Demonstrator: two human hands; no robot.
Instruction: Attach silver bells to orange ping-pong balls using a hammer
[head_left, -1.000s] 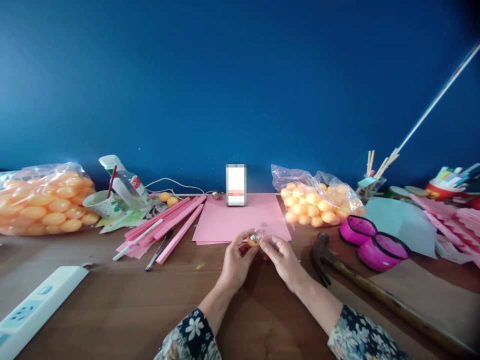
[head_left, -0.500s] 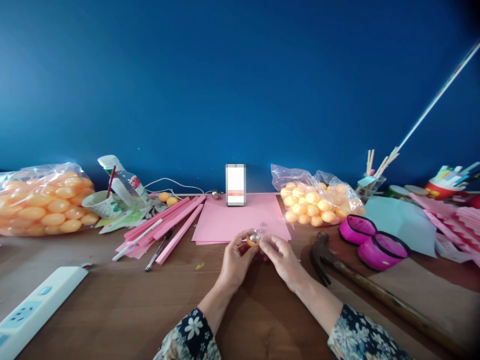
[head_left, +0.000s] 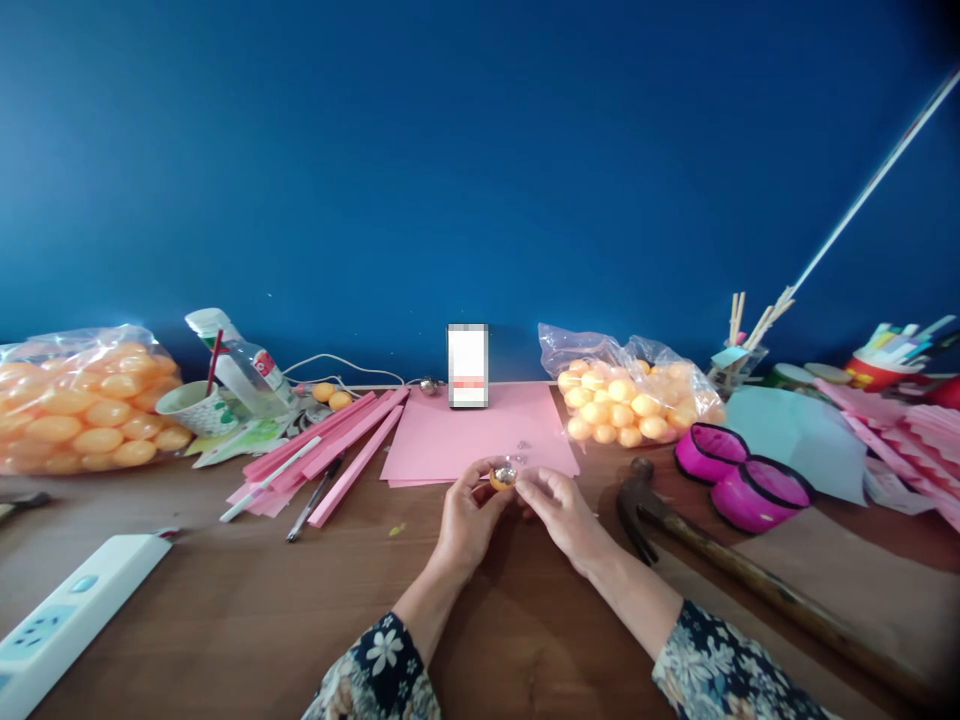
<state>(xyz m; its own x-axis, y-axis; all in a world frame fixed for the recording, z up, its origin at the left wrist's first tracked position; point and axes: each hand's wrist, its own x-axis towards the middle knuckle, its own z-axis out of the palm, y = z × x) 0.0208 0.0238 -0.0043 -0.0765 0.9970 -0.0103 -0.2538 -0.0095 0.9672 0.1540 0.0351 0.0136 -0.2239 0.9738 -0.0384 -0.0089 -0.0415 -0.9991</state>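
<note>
Both hands meet over the near edge of a pink paper sheet (head_left: 480, 432) on the wooden table (head_left: 225, 600). My left hand (head_left: 466, 520) and my right hand (head_left: 564, 512) pinch a small orange half-ball (head_left: 502, 477) between their fingertips; something shiny sits in it. A few tiny shiny bits (head_left: 520, 447) lie on the pink sheet just beyond.
Bags of orange balls lie at far left (head_left: 82, 410) and right of centre (head_left: 637, 395). Pink strips (head_left: 337, 445), a pen (head_left: 315, 498), a hammer (head_left: 750, 575), two magenta cups (head_left: 742, 478), a power strip (head_left: 75, 615), a paper cup (head_left: 196, 408), a bottle (head_left: 240, 365) and a small box (head_left: 468, 366) surround the hands.
The hands and the half-ball stay almost where they were; the view has shifted slightly, nothing taken up or let go.
</note>
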